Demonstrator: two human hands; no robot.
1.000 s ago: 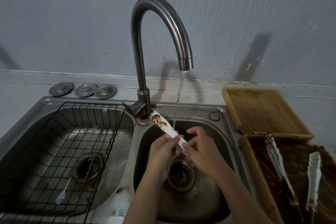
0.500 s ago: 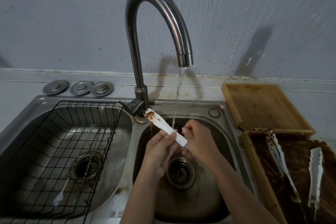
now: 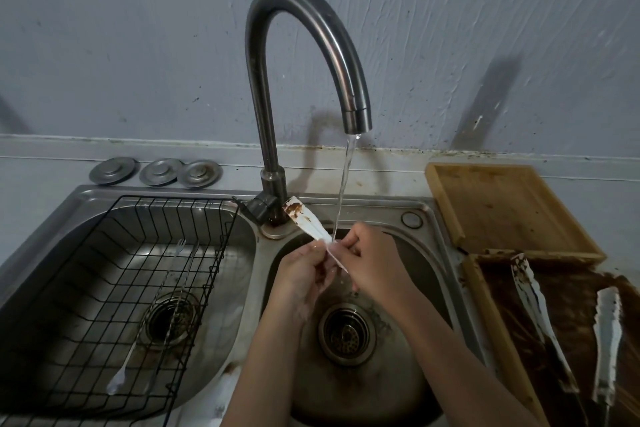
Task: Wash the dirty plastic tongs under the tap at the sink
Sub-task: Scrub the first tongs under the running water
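Note:
White plastic tongs (image 3: pixel 306 220) with a brown smear at the far tip slant up to the left over the right sink basin (image 3: pixel 408 295). My left hand (image 3: pixel 304 270) grips their lower part from the left. My right hand (image 3: pixel 370 258) pinches the same part from the right. Water (image 3: pixel 343 191) runs from the curved steel tap (image 3: pixel 308 55) and lands on the tongs just above my fingers. The tongs' lower end is hidden between my hands.
A black wire rack (image 3: pixel 131 288) with thin utensils sits in the left basin. Three metal plugs (image 3: pixel 159 172) lie behind it. On the right are a wooden tray (image 3: pixel 502 208) and a stained tray (image 3: pixel 491 322) holding two more dirty white tongs (image 3: pixel 536 302).
The tongs and both hands shifted slightly; the brown smear on the upper part has shrunk toward the tip. The camera view moved a little.

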